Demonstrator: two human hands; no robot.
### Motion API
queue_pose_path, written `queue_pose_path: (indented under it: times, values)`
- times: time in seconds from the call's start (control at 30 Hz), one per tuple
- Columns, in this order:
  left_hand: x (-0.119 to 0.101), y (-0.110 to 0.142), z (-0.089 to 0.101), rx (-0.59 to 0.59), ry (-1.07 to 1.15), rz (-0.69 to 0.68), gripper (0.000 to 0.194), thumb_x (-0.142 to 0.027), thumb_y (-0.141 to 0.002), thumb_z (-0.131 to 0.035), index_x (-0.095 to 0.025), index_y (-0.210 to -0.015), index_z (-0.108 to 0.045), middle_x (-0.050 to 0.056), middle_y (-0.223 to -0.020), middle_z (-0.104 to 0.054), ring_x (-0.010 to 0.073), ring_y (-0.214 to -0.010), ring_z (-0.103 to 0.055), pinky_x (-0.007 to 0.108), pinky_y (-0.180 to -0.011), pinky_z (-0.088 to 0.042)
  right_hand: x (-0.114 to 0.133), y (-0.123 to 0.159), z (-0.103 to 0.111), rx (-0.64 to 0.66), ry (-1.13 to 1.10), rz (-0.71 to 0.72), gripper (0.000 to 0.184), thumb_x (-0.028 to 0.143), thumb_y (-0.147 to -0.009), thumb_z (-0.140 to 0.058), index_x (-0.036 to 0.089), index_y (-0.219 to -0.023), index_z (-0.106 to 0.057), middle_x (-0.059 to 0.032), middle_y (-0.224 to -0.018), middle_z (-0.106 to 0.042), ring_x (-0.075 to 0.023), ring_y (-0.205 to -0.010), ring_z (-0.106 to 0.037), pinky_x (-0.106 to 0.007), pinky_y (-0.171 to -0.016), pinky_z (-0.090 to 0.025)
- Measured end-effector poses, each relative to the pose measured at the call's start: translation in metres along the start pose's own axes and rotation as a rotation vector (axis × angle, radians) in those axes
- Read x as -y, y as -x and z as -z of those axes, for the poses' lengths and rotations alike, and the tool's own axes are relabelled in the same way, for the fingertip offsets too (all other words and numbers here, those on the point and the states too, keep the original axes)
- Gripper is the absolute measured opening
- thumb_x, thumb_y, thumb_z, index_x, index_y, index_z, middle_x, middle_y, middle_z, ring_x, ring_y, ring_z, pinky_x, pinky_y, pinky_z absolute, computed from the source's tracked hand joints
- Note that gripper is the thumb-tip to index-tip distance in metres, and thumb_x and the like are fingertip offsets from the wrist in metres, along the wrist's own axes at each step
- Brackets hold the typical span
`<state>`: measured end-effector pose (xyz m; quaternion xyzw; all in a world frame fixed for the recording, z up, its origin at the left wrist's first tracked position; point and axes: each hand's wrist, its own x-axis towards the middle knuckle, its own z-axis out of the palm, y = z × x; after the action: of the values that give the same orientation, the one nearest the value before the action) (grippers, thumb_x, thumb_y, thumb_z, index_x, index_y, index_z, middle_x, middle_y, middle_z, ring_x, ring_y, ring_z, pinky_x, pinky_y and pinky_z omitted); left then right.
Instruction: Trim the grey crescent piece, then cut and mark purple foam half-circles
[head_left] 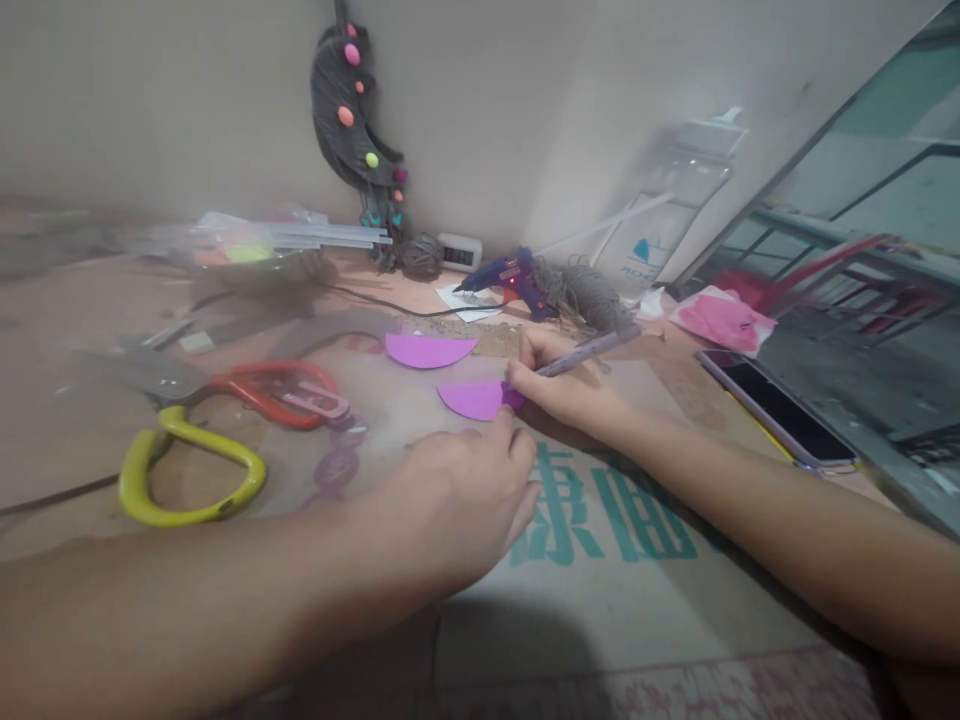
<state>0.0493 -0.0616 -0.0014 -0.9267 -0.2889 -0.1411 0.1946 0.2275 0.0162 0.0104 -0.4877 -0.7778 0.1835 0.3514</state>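
Observation:
A purple paper half-circle point(472, 399) lies flat-side up the board in the middle. My left hand point(472, 490) is closed, its fingers curled and their tips at the lower right edge of this piece. In my right hand point(559, 385) is a pen point(589, 353), closed in the grip and slanting up to the right. The pen's lower end is hidden by the fingers, which are at the piece's right end. Just behind lies a second purple half-circle point(431, 351), touched by neither hand.
Scissors point(191, 480) with red and yellow handles lie left. A glue gun point(510, 280), grey yarn point(592, 292) and a blurred bowl point(259, 270) stand at the back. A phone point(780, 405) lies right, near the table edge. A decorated grey crescent point(337, 130) hangs on the wall.

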Motion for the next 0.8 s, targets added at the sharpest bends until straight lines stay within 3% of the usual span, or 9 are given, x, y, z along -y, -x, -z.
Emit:
queue_pose_path:
  times: [0.53, 0.8]
  values:
    - [-0.001, 0.0, 0.002, 0.059, 0.01, 0.015, 0.029, -0.03, -0.094, -0.049, -0.012, -0.11, -0.066, 0.014, -0.105, -0.066, 0.0194, -0.063, -0.059, 0.032, -0.045, -0.039, 0.008, 0.0, 0.001, 0.071, 0.005, -0.082, 0.025, 0.029, -0.079, -0.058, 0.023, -0.064, -0.038, 0.005, -0.059, -0.045, -0.0127, -0.06, -0.041, -0.026, -0.057, -0.029]
    - [0.0, -0.001, 0.003, 0.041, 0.005, 0.01, 0.029, -0.03, -0.095, -0.048, -0.013, -0.11, -0.067, 0.013, -0.101, -0.068, 0.0204, -0.066, -0.062, 0.031, -0.041, -0.036, 0.01, -0.001, 0.005, 0.099, -0.003, -0.108, 0.023, 0.022, -0.075, -0.057, 0.023, -0.062, -0.038, 0.0062, -0.058, -0.042, -0.0114, -0.058, -0.039, -0.026, -0.054, -0.028]
